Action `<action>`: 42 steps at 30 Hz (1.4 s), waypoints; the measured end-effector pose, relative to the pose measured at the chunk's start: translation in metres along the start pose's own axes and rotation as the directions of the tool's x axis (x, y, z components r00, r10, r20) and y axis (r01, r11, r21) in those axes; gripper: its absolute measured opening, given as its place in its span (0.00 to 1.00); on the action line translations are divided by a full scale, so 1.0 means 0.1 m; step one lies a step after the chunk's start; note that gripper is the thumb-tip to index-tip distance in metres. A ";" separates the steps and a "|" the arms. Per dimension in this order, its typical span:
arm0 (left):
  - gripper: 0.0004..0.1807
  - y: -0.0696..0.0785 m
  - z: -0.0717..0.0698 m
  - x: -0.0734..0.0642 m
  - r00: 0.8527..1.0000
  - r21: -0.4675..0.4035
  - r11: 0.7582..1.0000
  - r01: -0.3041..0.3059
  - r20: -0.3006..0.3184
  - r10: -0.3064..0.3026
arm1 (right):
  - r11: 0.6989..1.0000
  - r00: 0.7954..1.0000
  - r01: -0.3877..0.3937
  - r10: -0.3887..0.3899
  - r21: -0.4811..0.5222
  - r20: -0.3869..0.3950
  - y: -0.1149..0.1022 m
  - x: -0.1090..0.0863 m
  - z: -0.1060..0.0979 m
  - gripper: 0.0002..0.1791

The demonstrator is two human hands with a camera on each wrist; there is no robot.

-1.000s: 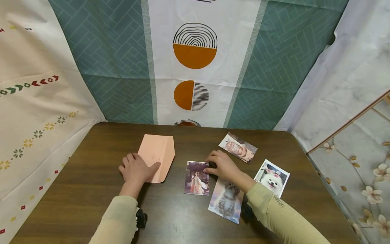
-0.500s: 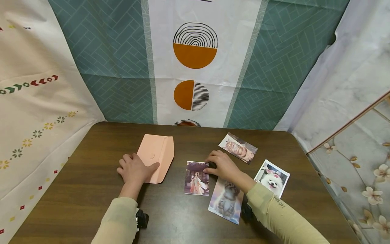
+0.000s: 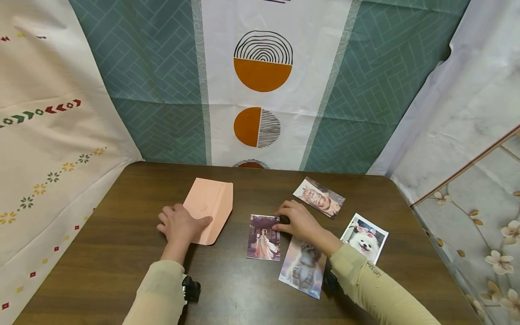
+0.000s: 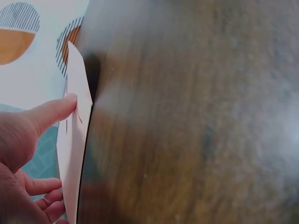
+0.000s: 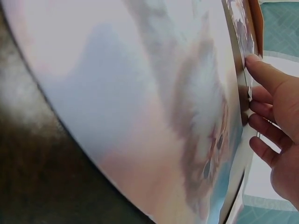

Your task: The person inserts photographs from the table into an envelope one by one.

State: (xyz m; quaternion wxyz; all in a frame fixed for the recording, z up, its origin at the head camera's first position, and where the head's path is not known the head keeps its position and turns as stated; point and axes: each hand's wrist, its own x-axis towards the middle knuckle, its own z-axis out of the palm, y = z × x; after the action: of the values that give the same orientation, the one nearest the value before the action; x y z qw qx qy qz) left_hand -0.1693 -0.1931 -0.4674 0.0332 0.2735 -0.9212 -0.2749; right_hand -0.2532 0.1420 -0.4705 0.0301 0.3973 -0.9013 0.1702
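Observation:
A pink envelope (image 3: 209,203) with its flap folded out lies on the left half of the table. My left hand (image 3: 178,223) rests at its left side, the thumb lying on the paper and the fingers spread by the edge. Near the middle lies a photo of a figure in a long robe (image 3: 263,238). At that photo's right edge the thumb of my right hand (image 3: 298,220) touches it, with the other fingers bent down toward the table. Below this hand lies a kitten photo (image 3: 302,268), partly covered by the wrist; it fills much of the right wrist view.
A cat photo (image 3: 319,197) lies farther back, beyond my right hand. To the right, a white dog photo (image 3: 364,239) is partly behind my sleeve. The brown table (image 3: 227,293) meets a patterned cloth (image 3: 260,153) at its back edge.
My left hand shifts very slightly on the envelope. The right hand and the photos stay in place; the head view moves a little.

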 end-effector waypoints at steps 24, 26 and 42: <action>0.51 0.01 -0.01 0.06 1.000 -0.046 0.999 -0.003 -0.012 0.002 | 1.000 1.000 -0.004 0.004 0.005 0.003 -0.02 0.02 0.00 0.20; 0.51 0.00 0.00 0.06 0.999 -0.048 0.999 -0.018 -0.042 0.016 | 1.000 1.000 -0.006 0.006 0.010 0.001 -0.03 0.02 0.00 0.19; 0.52 0.15 -0.06 0.02 0.962 -0.156 0.978 -0.136 -0.257 0.092 | 0.999 1.000 -0.013 0.013 0.033 -0.016 0.01 0.00 0.02 0.19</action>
State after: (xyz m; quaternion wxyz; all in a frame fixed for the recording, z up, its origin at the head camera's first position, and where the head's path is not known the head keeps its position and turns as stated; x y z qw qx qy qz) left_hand -0.1771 -0.1869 -0.4549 0.1875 0.2481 -0.8968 -0.3146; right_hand -0.2540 0.1421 -0.4730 0.0300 0.3904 -0.9007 0.1884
